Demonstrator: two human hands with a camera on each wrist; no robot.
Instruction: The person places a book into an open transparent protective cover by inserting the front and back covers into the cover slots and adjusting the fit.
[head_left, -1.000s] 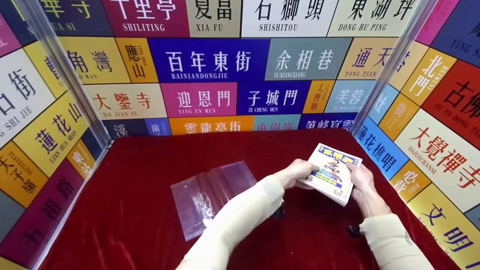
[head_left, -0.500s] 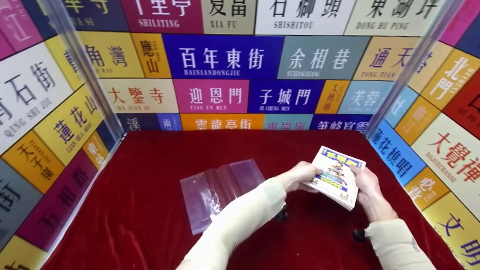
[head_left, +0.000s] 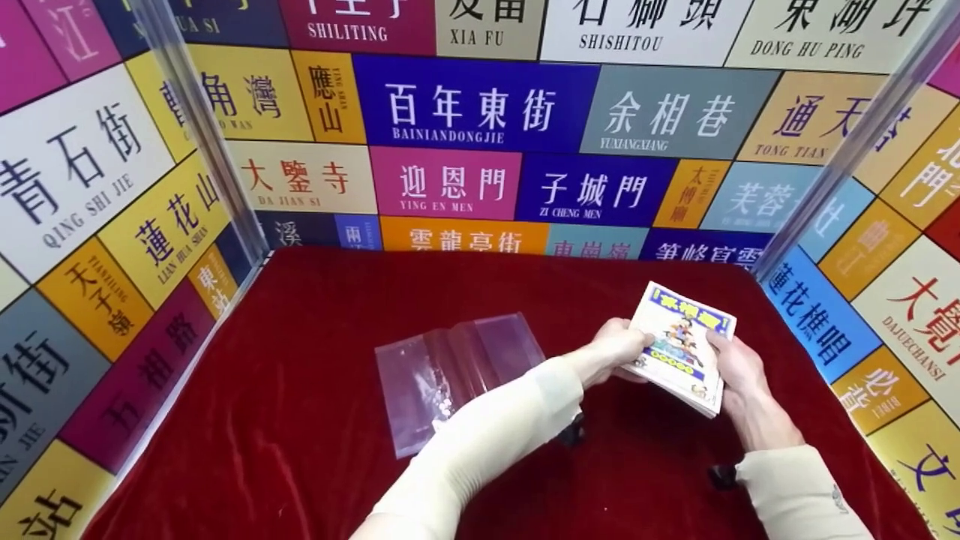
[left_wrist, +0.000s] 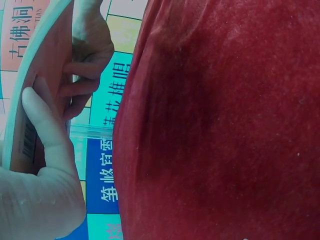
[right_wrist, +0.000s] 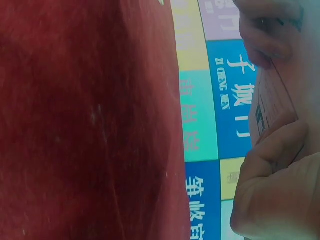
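Hidden or cut off: underside of booklet (head_left: 684, 346) not visible from the head view; back cover with a barcode partly visible in the left wrist view (left_wrist: 30, 115), upper edge cropped by the frame. In the right wrist view only a sliver of the booklet (right_wrist: 272, 97) appears at the right border, print too blurred to read. Cover title characters too small to make out. Lower end of plastic bag (head_left: 450, 371) covered by the left sleeve (head_left: 480, 450). Small dark items under both wrists, not identifiable.

Hand pose: left hand (head_left: 615, 351) reaches across from the lower centre, fingers curled round the left edge of the booklet, thumb on the cover. In the left wrist view a finger (left_wrist: 42, 120) lies flat along the back cover. Right hand (head_left: 739, 375) grips the right edge, thumb on top, fingers underneath. Both hands closed round the booklet, neither free. Both forearms in cream sleeves.

Booklet: small, thin, several pages thick, held above the red cloth (head_left: 300, 465) at the right half of the table, tilted with its far end raised. White cover with a yellow-and-blue title band at the top, a coloured cartoon figure group in the middle, and a blue strip with yellow dots below. Plastic bag lies flat on the cloth to the left of the hands, well apart from the booklet. Walls of coloured sign panels (head_left: 480, 112) enclose the table on three sides.
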